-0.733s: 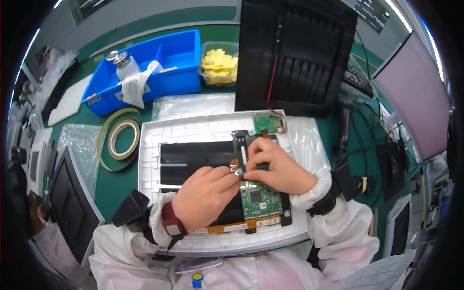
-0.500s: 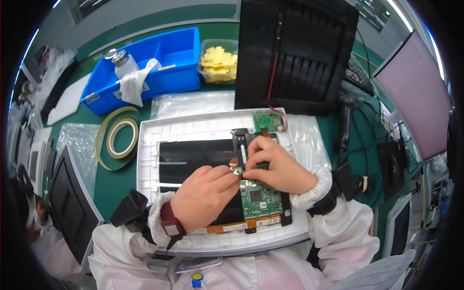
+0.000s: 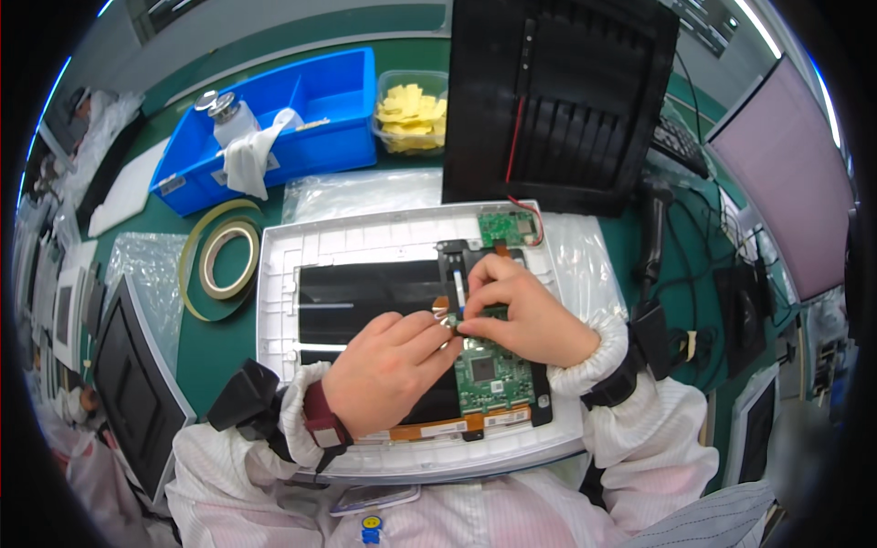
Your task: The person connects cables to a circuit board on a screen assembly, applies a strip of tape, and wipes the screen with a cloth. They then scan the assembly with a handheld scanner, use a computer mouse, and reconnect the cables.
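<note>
My left hand (image 3: 388, 370) and my right hand (image 3: 525, 315) meet over a green circuit board (image 3: 484, 370) on a black mounting plate (image 3: 542, 404). Both are closed, thumb and fingers pinched together at the board's upper left edge. A small orange-brown flat ribbon cable (image 3: 441, 303) with a shiny end shows right beside the fingertips. What they grip is hidden between them. The board lies inside a white display housing (image 3: 279, 237) with a black panel (image 3: 365, 288). Along the lower edge runs an orange flex strip (image 3: 420, 430). At the housing's top right sits a smaller green board (image 3: 507, 228) with red wires.
Behind the housing stands a large black panel (image 3: 557, 110). A blue bin (image 3: 311, 100) with bottles, a tub of yellow pieces (image 3: 411, 114) and tape rolls (image 3: 228, 260) are at the left and back. A black scanner (image 3: 651, 237), cables and a monitor (image 3: 786, 183) occupy the right.
My hands stay pinched at the same spot on the board, with only slight finger movement. At the far left, a person in pale clothing has shifted.
</note>
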`<state>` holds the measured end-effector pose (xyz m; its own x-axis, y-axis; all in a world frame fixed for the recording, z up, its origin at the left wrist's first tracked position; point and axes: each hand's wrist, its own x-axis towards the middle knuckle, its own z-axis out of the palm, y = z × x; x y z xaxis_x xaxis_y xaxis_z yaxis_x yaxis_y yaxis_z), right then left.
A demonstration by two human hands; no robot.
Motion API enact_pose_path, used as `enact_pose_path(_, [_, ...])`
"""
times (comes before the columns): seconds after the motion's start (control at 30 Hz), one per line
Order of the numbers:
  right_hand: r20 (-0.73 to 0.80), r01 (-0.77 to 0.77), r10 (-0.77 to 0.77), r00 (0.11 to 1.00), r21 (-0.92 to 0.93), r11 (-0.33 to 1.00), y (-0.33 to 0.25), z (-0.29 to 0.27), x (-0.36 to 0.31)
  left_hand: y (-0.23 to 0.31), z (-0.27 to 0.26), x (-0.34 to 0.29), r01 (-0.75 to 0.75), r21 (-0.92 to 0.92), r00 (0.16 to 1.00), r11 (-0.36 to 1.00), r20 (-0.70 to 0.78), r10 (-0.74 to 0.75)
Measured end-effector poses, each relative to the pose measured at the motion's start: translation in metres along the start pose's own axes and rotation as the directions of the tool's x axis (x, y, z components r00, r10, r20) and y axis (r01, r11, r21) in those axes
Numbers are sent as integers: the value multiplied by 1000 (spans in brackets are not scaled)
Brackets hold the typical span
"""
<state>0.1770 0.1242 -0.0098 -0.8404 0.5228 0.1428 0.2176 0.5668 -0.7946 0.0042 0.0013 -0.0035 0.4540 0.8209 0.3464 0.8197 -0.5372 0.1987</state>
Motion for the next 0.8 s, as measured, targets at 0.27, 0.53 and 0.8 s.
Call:
enact_pose_path(0.27, [-32, 39, -41, 999, -40, 998, 1, 3, 0, 2, 1, 1, 5, 48, 999, 999, 52, -8])
enact_pose_path(0.53, [-136, 49, -86, 987, -253, 966, -12, 6, -2, 1, 3, 2, -13, 36, 1000, 999, 19, 12])
enact_pose_path(0.8, [-125, 21, -58, 990, -281, 960, -5, 9, -2, 0, 5, 1, -3, 19, 1000, 1000, -5, 3])
